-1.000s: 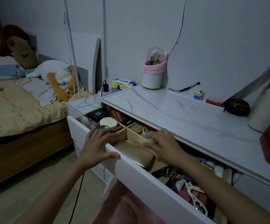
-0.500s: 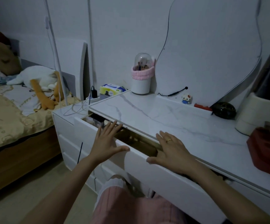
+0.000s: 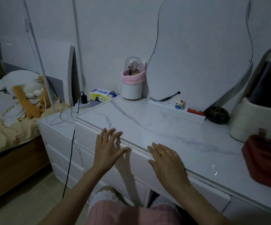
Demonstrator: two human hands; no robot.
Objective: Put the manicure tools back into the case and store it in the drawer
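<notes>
The white top drawer [image 3: 136, 161] of the dressing table is closed flush under the marble tabletop [image 3: 155, 124]. The case and the manicure tools are hidden inside it. My left hand [image 3: 108, 148] is spread with straight fingers against the drawer front just below the table edge. My right hand [image 3: 165, 158], with a gold ring, lies flat with straight fingers on the drawer front and table edge. Neither hand holds anything.
A brush holder [image 3: 132, 80] with a clear dome, a small toy figure [image 3: 179, 103], a dark round item [image 3: 217, 114], a red bag [image 3: 266, 161] and a mirror [image 3: 196, 46] stand along the back and right. A nightstand [image 3: 57, 127] with cables and a bed [image 3: 6, 114] lie left.
The drawer went from wide open, with the gold case visible inside, to fully closed. Both hands pushed it in and now rest flat on its front.
</notes>
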